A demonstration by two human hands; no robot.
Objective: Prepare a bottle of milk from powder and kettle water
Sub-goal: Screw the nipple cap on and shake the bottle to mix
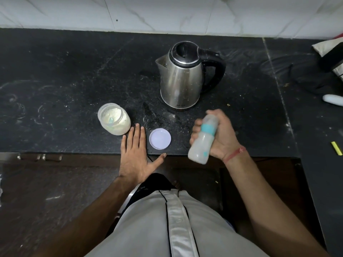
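My right hand (220, 138) grips a baby bottle (203, 140) with a teal collar and milky white liquid inside; the bottle is tilted, its base toward me, and looks blurred. My left hand (134, 154) lies flat with straight fingers on the front edge of the black counter (65, 80). Just left of its fingertips stands an open jar of milk powder (114, 118) with a small scoop inside. The jar's white lid (160, 138) lies on the counter between my hands. A steel electric kettle (182, 75) with a black handle stands behind, lid down.
A white tiled wall (167, 13) runs along the back of the counter. At the right lie a dark cord (304, 80), a black and white object (332, 54), a white handle-like item (333, 100) and a yellow strip (336, 148). Powder specks dust the counter.
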